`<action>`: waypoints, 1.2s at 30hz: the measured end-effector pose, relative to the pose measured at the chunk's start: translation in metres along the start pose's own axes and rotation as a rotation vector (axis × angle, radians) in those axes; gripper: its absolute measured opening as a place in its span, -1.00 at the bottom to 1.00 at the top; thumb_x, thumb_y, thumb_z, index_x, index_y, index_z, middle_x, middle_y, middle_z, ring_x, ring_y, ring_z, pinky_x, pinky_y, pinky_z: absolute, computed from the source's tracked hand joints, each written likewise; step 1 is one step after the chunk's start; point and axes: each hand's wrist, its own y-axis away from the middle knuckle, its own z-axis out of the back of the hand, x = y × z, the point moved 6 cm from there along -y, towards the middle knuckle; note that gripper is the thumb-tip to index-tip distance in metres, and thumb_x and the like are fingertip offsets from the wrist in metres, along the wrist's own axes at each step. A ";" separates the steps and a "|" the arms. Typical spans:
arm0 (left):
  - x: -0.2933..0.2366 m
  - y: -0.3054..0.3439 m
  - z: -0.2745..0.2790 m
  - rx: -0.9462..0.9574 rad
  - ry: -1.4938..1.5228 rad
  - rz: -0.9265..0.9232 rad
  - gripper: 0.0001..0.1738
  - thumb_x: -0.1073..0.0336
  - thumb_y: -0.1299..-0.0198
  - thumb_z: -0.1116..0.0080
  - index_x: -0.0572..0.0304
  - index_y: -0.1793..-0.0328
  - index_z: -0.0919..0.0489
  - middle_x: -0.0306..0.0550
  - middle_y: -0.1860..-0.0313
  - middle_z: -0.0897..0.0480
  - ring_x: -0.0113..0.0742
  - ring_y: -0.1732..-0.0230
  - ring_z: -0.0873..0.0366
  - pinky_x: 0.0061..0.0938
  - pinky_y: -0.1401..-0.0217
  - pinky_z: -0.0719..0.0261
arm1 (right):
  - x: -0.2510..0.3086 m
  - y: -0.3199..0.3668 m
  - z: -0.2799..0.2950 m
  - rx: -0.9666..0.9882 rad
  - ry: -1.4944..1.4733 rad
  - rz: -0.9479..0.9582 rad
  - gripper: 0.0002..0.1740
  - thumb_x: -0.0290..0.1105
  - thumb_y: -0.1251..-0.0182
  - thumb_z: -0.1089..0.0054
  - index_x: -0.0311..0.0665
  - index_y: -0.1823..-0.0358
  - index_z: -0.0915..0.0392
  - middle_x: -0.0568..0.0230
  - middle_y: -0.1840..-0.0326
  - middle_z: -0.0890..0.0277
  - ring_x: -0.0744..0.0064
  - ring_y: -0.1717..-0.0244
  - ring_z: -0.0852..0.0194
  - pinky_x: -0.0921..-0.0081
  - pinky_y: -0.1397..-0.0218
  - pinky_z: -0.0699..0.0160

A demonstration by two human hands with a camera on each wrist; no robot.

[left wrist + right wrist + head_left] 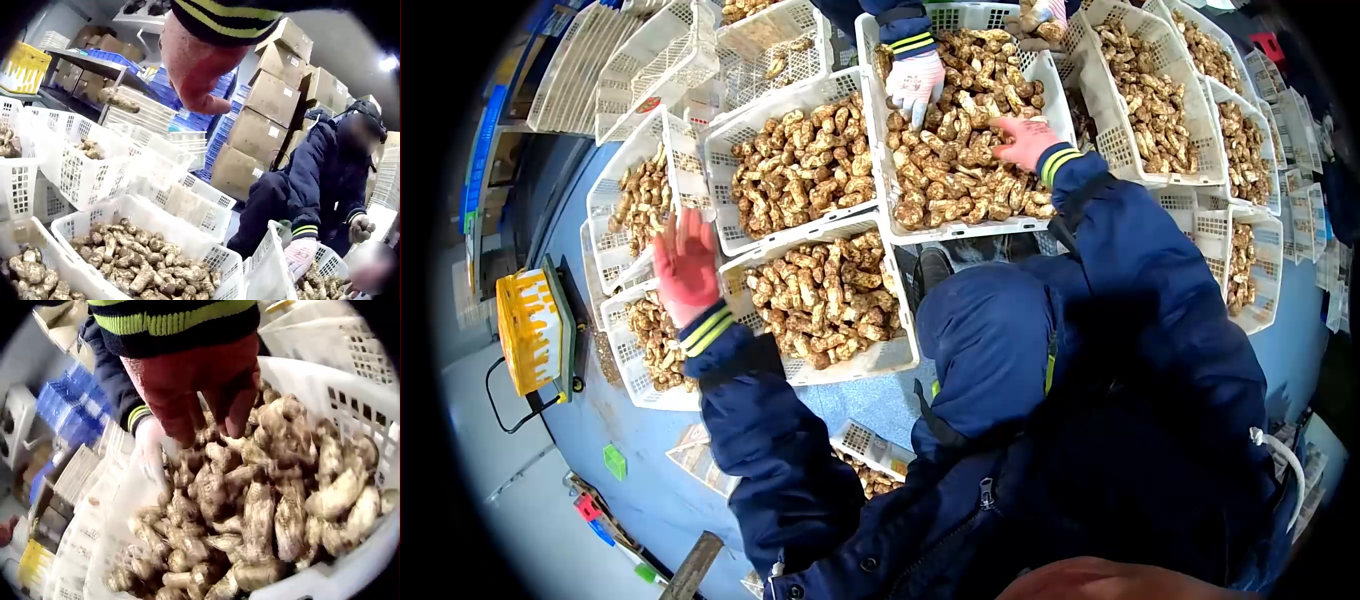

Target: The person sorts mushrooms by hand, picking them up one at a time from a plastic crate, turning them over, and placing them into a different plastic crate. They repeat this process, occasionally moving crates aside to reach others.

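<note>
My left hand, in a pinkish-red glove, is raised with fingers spread over the left crates, holding nothing. In the left wrist view a brown mushroom is in mid-air, apart from that hand. My right hand, gloved alike, reaches into a white crate heaped with dirt-covered mushrooms. In the right wrist view its fingers point down, the tips right at the mushrooms, with no mushroom gripped in view. Across the same crate, another person's gloved hand touches the heap.
White crates of mushrooms stand close around, left, right and in front. Another person in dark clothing crouches opposite. Stacked cardboard boxes, blue crates and a yellow-and-white box stand farther off.
</note>
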 end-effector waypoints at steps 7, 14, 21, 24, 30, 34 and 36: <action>0.164 0.072 -0.039 0.091 0.016 0.383 -0.60 0.23 -0.25 0.14 0.29 -0.14 -0.36 0.07 -0.06 -0.45 -0.17 0.00 -0.46 -0.34 -0.04 -0.45 | 0.042 -0.018 -0.026 0.021 0.237 0.115 -0.52 -0.28 -0.15 -0.06 0.07 -0.16 -0.28 0.18 -0.04 -0.37 0.25 -0.04 -0.38 0.41 -0.06 -0.36; 0.192 0.093 -0.102 0.278 -0.167 0.467 -0.46 0.08 -0.23 0.08 0.38 -0.17 -0.28 0.11 0.00 -0.48 -0.18 0.05 -0.49 -0.37 0.01 -0.46 | 0.107 0.040 0.036 0.517 -1.537 0.625 -0.44 -0.21 -0.27 0.01 -0.29 -0.24 -0.16 0.19 -0.03 -0.40 0.42 -0.03 -0.37 0.46 -0.11 -0.34; 0.191 0.116 -0.151 0.364 -0.231 0.552 -0.57 0.08 -0.23 0.07 0.29 -0.03 -0.41 -0.08 0.23 -0.57 -0.40 0.33 -0.53 -0.56 0.32 -0.48 | 0.153 0.079 0.028 0.660 -1.297 0.668 -0.30 -0.05 -0.22 -0.02 -0.37 -0.25 -0.11 0.10 -0.13 -0.31 0.37 -0.14 -0.27 0.58 -0.10 -0.30; 0.191 0.113 -0.143 0.256 -0.314 0.485 -0.61 0.09 -0.18 0.00 0.29 0.07 -0.44 -0.14 0.33 -0.55 -0.46 0.43 -0.49 -0.62 0.38 -0.43 | 0.133 0.059 0.026 0.494 -1.336 0.571 -0.34 -0.07 -0.25 0.03 -0.38 -0.24 -0.12 0.09 -0.10 -0.34 0.41 -0.09 -0.32 0.60 -0.05 -0.34; 0.187 0.099 -0.114 0.065 -0.397 0.342 -0.67 0.14 -0.16 -0.04 0.29 0.14 -0.44 -0.13 0.39 -0.55 -0.43 0.47 -0.49 -0.60 0.44 -0.43 | 0.098 0.040 0.015 0.286 -1.360 0.247 -0.56 -0.19 -0.31 0.10 -0.33 -0.10 -0.32 0.16 0.10 -0.48 0.43 0.15 -0.47 0.56 0.09 -0.46; 0.187 0.090 -0.107 0.070 -0.084 0.155 -0.55 0.01 -0.20 0.03 0.20 -0.04 -0.39 -0.11 0.09 -0.50 -0.31 0.08 -0.47 -0.39 0.01 -0.43 | 0.112 0.041 -0.003 0.403 -1.194 0.362 -0.52 -0.13 -0.30 0.12 -0.38 -0.06 -0.34 0.19 0.22 -0.50 0.48 0.26 -0.49 0.64 0.24 -0.46; 0.189 0.088 -0.107 0.096 0.068 0.193 -0.54 -0.03 -0.23 0.11 0.14 -0.08 -0.38 -0.16 0.03 -0.48 -0.30 -0.07 -0.37 -0.32 -0.12 -0.32 | 0.133 0.064 -0.005 0.535 -1.161 0.308 -0.57 -0.16 -0.28 0.09 -0.31 -0.03 -0.39 0.16 0.29 -0.53 0.49 0.39 -0.49 0.64 0.36 -0.49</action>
